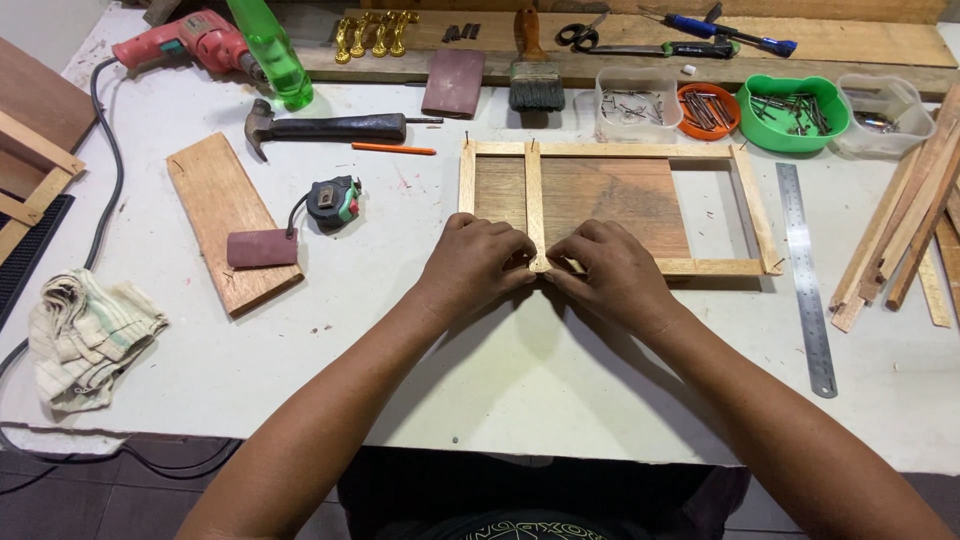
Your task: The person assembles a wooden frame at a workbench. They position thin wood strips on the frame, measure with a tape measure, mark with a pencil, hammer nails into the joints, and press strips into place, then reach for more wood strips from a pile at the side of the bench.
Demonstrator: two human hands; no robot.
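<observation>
Your left hand [474, 262] and right hand [612, 272] both pinch one cross slat's [534, 205] near end on one wooden frame [610, 150]. Four nail containers [793, 112] noted behind it.

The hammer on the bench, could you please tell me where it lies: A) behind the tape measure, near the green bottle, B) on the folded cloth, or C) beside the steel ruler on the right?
A: the hammer lies behind the tape measure, close to the green bottle.

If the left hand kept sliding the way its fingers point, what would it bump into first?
Probably the right hand. The left hand points right, along the near edge of the wooden frame, and both hands' fingertips already almost meet at the thin upright strip.
</observation>
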